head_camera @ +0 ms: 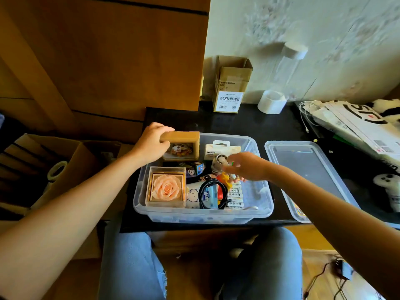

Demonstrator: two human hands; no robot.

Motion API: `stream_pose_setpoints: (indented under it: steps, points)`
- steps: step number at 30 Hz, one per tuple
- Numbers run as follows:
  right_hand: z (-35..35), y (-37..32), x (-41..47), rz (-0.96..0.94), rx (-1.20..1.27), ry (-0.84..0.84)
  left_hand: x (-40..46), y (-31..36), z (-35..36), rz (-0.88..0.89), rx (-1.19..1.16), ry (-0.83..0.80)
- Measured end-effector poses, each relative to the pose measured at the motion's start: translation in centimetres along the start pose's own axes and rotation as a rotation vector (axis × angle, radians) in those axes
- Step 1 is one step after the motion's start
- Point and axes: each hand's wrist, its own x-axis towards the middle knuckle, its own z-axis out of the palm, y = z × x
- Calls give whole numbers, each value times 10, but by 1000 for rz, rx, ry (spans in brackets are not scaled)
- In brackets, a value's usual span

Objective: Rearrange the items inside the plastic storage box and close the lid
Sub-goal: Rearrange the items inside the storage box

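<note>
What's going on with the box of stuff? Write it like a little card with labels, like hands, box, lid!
box: clear plastic storage box, open, on a black table
lid: off, lying flat right of the box
left hand: grips a wooden frame box at the back left corner
right hand: over the middle of the box, fingers blurred
front left inside: clear case with a peach rose
also inside: coiled black cable, small white fan

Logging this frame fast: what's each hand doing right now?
Left hand: gripping the wooden box.
Right hand: over the storage box; blurred, cannot tell.
</note>
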Motion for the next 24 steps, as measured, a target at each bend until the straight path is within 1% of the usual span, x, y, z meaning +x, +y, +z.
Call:
stream_pose_setpoints:
  steps: [2, 5, 6, 7, 8, 10, 11, 12, 14, 16, 17, 21, 24]
  points:
    - [1, 4, -7, -5, -123, -48, -1, 10, -4, -10, 25, 50]
    - [-3, 6, -11, -13, -115, -118, -10, 39, -5, 139, 53, 229]
    - [-5, 6, -12, -14, -108, -139, -14, 50, -3, 195, 30, 238]
    - [-8, 7, -14, -17, -109, -163, -17, 62, -1, 239, -2, 178]
    - [-10, 7, -15, -18, -120, -188, -21, 73, 3, 271, -29, 49]
    - [-10, 6, -18, -19, -173, -233, -28, 89, 16, 291, 24, -307]
    - [-9, 5, -20, -20, -208, -256, -31, 95, 25, 303, 105, -441]
    - [-6, 4, -20, -24, -246, -289, -33, 98, 34, 311, 195, -523]
    - [3, 0, -18, -27, -315, -376, -36, 102, 49, 286, 364, -628]
    - [14, -3, -13, -5, -341, -461, -36, 103, 59, 235, 479, -695]
    - [19, -3, -11, 15, -335, -509, -36, 103, 62, 223, 496, -692]
    - [34, -2, -3, 92, -283, -666, -35, 101, 63, 218, 427, -632]
    - [34, -2, -4, 147, -113, -702, -32, 97, 53, 197, 402, -550]
